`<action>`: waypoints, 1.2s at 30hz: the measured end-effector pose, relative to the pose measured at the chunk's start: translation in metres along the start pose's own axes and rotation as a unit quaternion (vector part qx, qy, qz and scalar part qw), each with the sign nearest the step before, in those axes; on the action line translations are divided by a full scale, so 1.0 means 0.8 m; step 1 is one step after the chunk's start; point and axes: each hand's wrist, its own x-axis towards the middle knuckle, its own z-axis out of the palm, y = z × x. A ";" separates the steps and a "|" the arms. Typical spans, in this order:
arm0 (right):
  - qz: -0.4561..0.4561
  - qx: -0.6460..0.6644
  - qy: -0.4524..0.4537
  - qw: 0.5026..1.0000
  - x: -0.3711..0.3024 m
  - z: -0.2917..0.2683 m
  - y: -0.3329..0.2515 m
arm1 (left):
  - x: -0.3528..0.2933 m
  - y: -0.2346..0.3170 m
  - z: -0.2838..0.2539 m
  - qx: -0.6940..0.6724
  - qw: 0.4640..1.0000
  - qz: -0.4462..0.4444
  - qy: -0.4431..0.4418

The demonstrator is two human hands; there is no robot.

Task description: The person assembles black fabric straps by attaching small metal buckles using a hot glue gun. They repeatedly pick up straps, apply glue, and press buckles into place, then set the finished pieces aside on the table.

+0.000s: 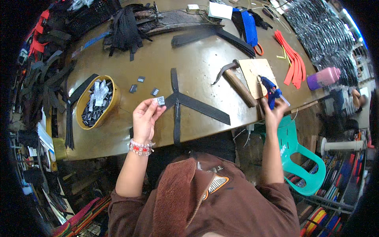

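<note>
Between thumb and fingers, my left hand (144,117) pinches a small square label (160,100) with a grey printed face. Just right of it, black webbing straps (197,106) lie crossed on the table, one strip running toward the front edge. Three more small dark labels (154,91) lie beyond my left hand. At the right, my right hand (275,112) is wrapped round a blue glue gun (270,87), with a pale glue stick at its back end. The glue gun's nozzle is over a wooden board (251,75).
An oval yellow container (115,100) of small labels stands at the left. A hammer (240,87) lies beside the board. Farther right are orange straps (293,65) and a pink-purple bottle (323,78). Black strap bundles (125,29) lie at the back; a green chair (302,158) stands below the table's right edge.
</note>
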 end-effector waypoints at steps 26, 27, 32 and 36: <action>-0.254 -0.152 -0.468 0.833 -0.030 0.079 -0.250 | -0.008 -0.026 -0.002 -0.090 0.996 -0.011 0.018; -0.252 -0.129 -0.449 0.847 -0.033 0.087 -0.252 | -0.008 -0.026 -0.003 -0.084 0.996 -0.009 0.021; -0.401 -0.058 -0.401 0.821 -0.029 0.092 -0.220 | -0.011 -0.024 -0.001 -0.084 0.996 0.005 0.023; 0.034 -0.002 -0.228 0.973 0.012 0.056 -0.129 | -0.014 -0.021 0.001 -0.068 0.997 0.010 0.022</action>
